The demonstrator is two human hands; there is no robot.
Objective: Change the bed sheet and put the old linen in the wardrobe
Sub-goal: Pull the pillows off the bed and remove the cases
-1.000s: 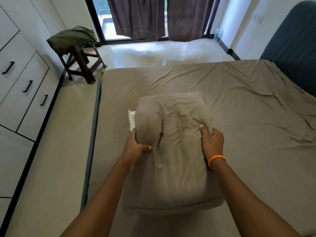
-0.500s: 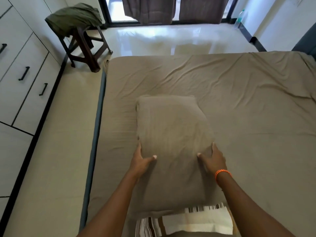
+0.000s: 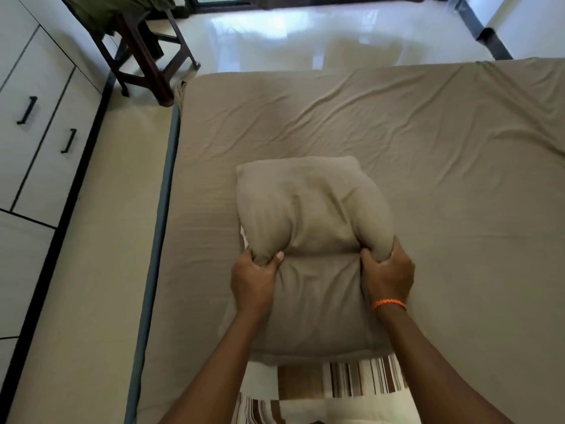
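Note:
A pillow in a taupe cover [image 3: 312, 215] lies on the bed, over a wrinkled taupe sheet [image 3: 428, 148]. My left hand [image 3: 253, 280] grips a bunch of the cover at the pillow's left side. My right hand [image 3: 386, 275], with an orange band at the wrist, grips the cover at the right side. The cover is gathered into a crease between the two hands. A brown-and-white striped cloth [image 3: 342, 384] shows under the pillow's near end, between my forearms.
White wardrobe doors with black handles [image 3: 27, 110] line the left wall. A dark wooden stool [image 3: 146, 53] with green cloth [image 3: 104, 7] on it stands at the bed's far left corner. A cream floor strip [image 3: 101, 255] runs between wardrobe and bed.
Half a second ago my hands lay at the sides of the flat pillow. Now both have bunched the cover and the pillow is humped up. The camera has tipped further down.

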